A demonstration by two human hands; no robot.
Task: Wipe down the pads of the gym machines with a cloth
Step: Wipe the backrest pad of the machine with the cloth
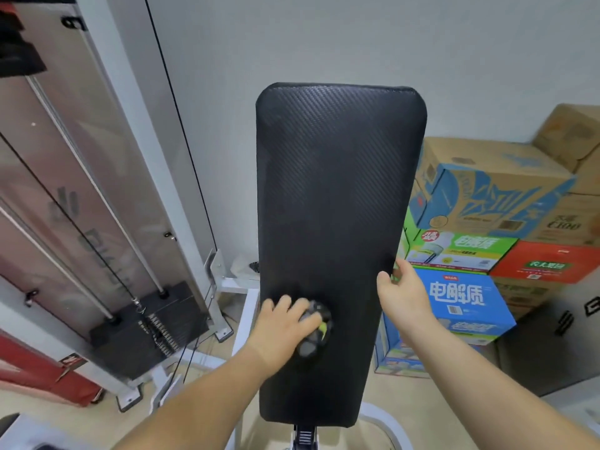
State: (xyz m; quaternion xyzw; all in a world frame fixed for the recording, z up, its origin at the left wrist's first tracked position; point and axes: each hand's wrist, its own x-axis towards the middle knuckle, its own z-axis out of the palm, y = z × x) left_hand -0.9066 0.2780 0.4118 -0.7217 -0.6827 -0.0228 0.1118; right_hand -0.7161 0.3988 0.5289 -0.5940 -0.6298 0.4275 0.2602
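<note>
The left hand (285, 323) bunches the dark cloth (316, 332) under curled fingers, pressing it onto the black pad (337, 196) that stretches away above it, likely for scrubbing pressure. The right hand (402, 287) clasps the pad's edge, apparently to steady it; stacked boxes (470, 222) sit just beyond that hand

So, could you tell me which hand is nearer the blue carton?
Right. The right hand grips the pad at its edge facing the blue carton; the left hand holds the cloth mid-pad, farther away.

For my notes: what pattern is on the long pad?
Long black pad: fine diagonal weave lines; head view.
</note>
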